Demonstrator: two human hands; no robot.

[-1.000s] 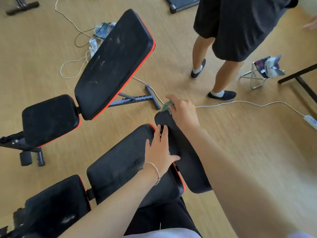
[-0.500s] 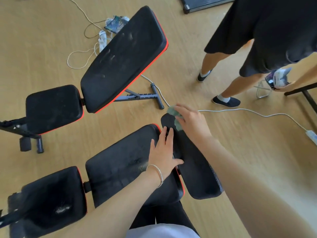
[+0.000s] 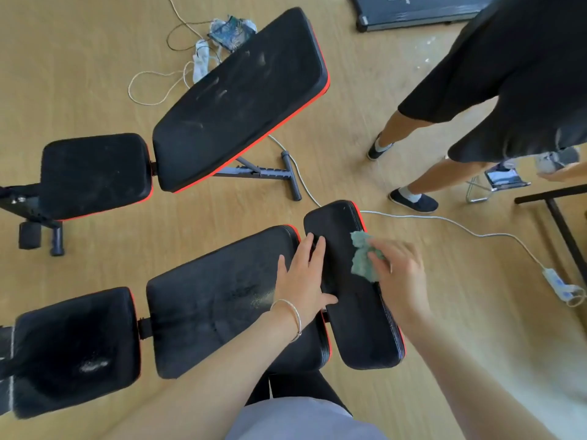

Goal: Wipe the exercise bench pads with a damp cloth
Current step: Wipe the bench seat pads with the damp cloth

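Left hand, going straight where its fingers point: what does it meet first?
The left hand would likely cross the narrow bench pad, then reach the white cable; depth unclear.

Cloth [image 3: 362, 258] on narrow pad [image 3: 359, 328], wide pad [image 3: 216, 300] just left, second bench [image 3: 241, 100] behind

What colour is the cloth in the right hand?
The cloth is plain pale green, shown in the head view.
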